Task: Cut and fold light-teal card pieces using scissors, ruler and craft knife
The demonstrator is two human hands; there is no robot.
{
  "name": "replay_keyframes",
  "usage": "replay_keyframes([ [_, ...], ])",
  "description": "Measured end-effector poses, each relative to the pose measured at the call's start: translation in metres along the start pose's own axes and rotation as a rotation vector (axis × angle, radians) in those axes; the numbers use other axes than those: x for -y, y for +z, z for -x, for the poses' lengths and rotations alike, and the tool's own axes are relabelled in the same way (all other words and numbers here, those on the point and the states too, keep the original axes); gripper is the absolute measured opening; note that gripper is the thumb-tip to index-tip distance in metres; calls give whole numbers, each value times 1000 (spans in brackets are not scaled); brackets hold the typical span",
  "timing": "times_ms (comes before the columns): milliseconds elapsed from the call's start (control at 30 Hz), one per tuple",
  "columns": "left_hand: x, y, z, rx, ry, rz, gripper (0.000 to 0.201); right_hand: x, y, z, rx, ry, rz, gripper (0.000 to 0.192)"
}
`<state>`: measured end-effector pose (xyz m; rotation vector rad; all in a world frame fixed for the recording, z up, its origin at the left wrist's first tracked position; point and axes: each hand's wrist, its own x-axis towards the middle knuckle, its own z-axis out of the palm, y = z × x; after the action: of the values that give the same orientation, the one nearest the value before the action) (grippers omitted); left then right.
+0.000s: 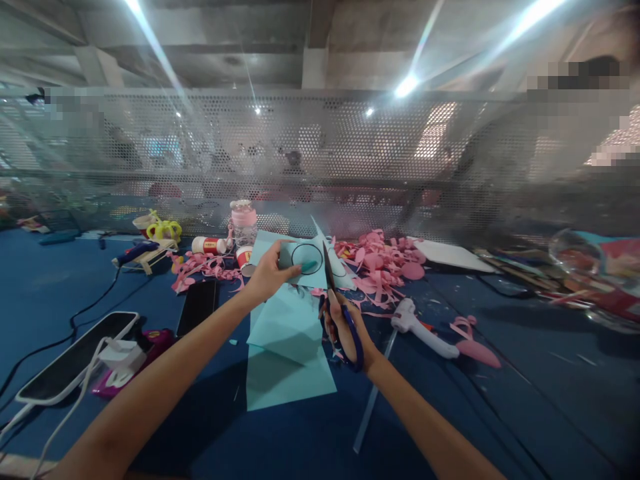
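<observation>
My left hand (pixel 270 272) pinches a light blue sheet of paper (pixel 285 257) between thumb and fingers. A black circle outline is drawn on this sheet, and a darker teal patch shows by my thumb. In my right hand (pixel 353 327) is a pair of scissors (pixel 356 343) with dark blue handles. Their blades point up at the sheet's right side, where the paper is split and one corner stands up. Below, more light blue sheets (pixel 290 373) lie overlapped on the dark blue table (pixel 210 427).
Pink paper scraps (pixel 380 263) are heaped behind my hands. A white glue gun (pixel 425 333) and a clear glue stick (pixel 373 407) lie at the right. Leftward are a black phone (pixel 197 307), a white-edged device (pixel 75 360) with cables, and a pink-lidded jar (pixel 243 220). A perforated metal screen (pixel 280 140) stands behind.
</observation>
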<state>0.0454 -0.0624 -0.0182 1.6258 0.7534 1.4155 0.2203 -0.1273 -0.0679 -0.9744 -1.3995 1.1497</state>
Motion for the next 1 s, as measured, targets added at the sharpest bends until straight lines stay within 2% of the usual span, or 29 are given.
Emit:
replay_keyframes([
  [200,-11,-6,-3,-8,-108,-47,62,-4,1,0,-4,46,-38,44],
  [300,-13,-11,-5,31,-224,-38,62,-3,0,0,44,27,-21,46],
  [467,-18,-24,-8,135,-477,12,49,0,0,0,57,40,62,44],
  [567,-21,-30,-10,165,-572,-7,38,-1,3,1,54,77,76,46],
  [667,-20,-31,-11,147,-579,-4,36,-4,5,0,60,95,44,51],
  [767,-21,-29,-10,188,-541,10,35,-6,6,-1,61,96,4,55],
  [1000,-23,-28,-8,220,-517,-36,39,3,13,1,4,182,7,49],
])
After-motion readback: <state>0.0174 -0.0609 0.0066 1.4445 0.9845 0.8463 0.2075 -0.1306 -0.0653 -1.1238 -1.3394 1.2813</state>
